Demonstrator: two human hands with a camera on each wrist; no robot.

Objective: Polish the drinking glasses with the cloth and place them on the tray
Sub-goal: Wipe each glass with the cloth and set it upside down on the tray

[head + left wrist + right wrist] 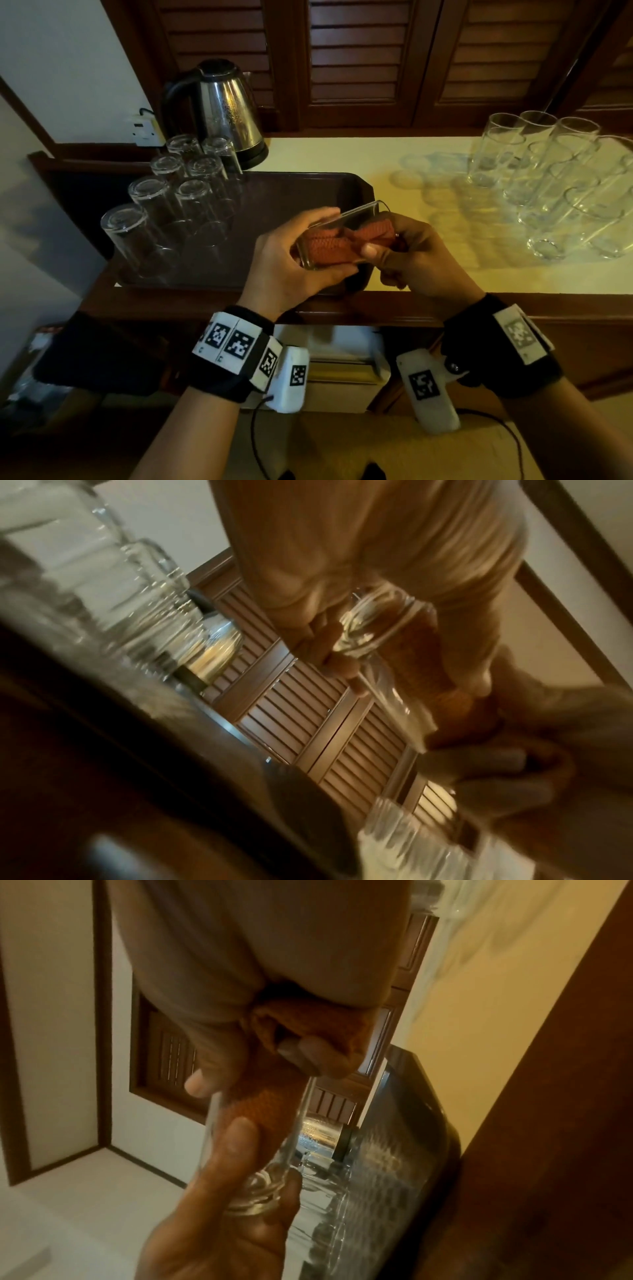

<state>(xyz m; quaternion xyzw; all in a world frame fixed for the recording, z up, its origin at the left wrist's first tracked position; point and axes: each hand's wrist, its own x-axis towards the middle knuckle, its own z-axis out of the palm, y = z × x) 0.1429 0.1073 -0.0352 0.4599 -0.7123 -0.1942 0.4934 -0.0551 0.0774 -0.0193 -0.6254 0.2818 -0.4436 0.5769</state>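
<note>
So the glass (342,236) is lying sideways in mid-air over the near right corner of the tray (294,192), base in the left hand (291,263), mouth pointing right. The left hand's fingers are curled round the base end, thumb along the side, so that's a proper wrap grip and not a fingertip pinch. The right hand (411,260) has the orange cloth (346,243) bunched up and stuffed down inside the glass, with fingers and thumb pinching the wad at the rim. Looks to me like the inside polish is the step going on. My tip: keep the base hand doing the twisting and let the cloth hand just hold pressure outward, that way the wad sweeps the whole wall. Push it right to the bottom corner, since that's where water spots hide. Don't squeeze the rim hard, thin glass can crack there. Seven done glasses (161,205) sit upside down on the left of the tray, so this one probably goes next to them, and the unpolished bunch (548,178) waits on the counter to the right.
</note>
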